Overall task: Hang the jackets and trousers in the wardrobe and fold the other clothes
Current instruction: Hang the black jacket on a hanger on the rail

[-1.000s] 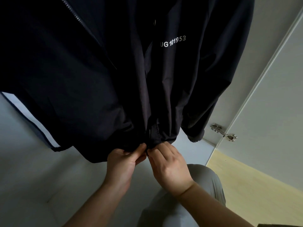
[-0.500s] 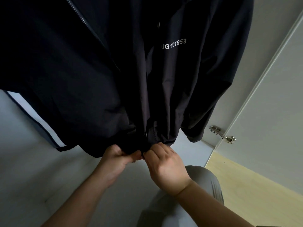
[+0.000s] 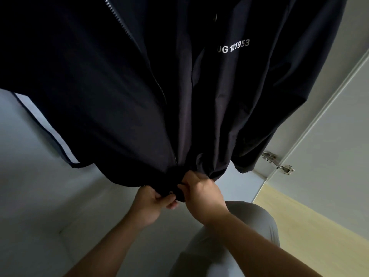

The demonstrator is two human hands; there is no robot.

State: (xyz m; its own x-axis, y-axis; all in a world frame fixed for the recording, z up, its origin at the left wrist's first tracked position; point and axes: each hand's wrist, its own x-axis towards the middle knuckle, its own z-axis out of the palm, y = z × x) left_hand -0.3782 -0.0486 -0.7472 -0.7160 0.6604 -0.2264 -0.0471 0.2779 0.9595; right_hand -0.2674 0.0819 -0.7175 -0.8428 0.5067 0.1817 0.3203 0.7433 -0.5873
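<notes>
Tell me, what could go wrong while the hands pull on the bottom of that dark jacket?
1. The left hand and the right hand both pinch the hem of the jacket by the zipper. Loose cloth might jam in its teeth.
2. A hard downward tug might pull the jacket off its support, which is out of view.
3. The sleeve cuff hangs close to the door hinge and could get trapped if the door shuts.
</notes>
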